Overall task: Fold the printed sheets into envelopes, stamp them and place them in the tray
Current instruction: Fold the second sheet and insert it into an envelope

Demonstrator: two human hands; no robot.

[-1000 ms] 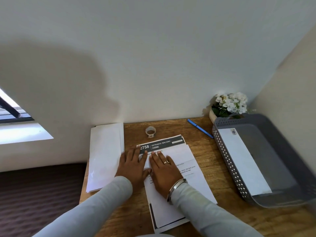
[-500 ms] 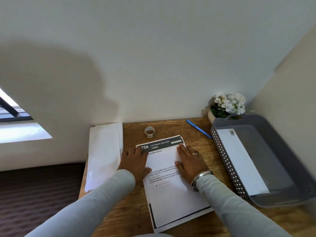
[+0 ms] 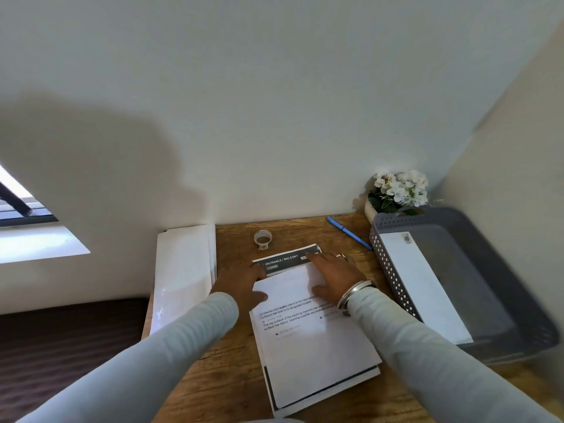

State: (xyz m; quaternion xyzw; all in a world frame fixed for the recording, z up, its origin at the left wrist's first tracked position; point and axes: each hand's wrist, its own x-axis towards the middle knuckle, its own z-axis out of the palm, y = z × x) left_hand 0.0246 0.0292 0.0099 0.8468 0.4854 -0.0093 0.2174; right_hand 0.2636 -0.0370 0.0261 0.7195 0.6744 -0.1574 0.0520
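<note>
A printed sheet (image 3: 311,340) lies on a small stack on the wooden desk, its top part folded down so a white flap covers the text below the dark header. My left hand (image 3: 241,285) presses flat on the flap's left edge. My right hand (image 3: 335,276) presses flat on its right edge, fingers stretched toward the header. A stack of white envelopes (image 3: 183,273) lies to the left. A roll of stamps or tape (image 3: 262,238) sits behind the sheet. The grey tray (image 3: 500,288) at the right holds one stamped envelope (image 3: 421,285).
A blue pen (image 3: 349,233) lies between the roll and the tray. A pot of white flowers (image 3: 396,190) stands in the back corner against the wall. The desk (image 3: 225,380) ends at the left just past the envelope stack, with dark floor below.
My hands have slid apart along the fold, the right one moving from the middle to the sheet's right edge. The left hand stayed near the left edge.
</note>
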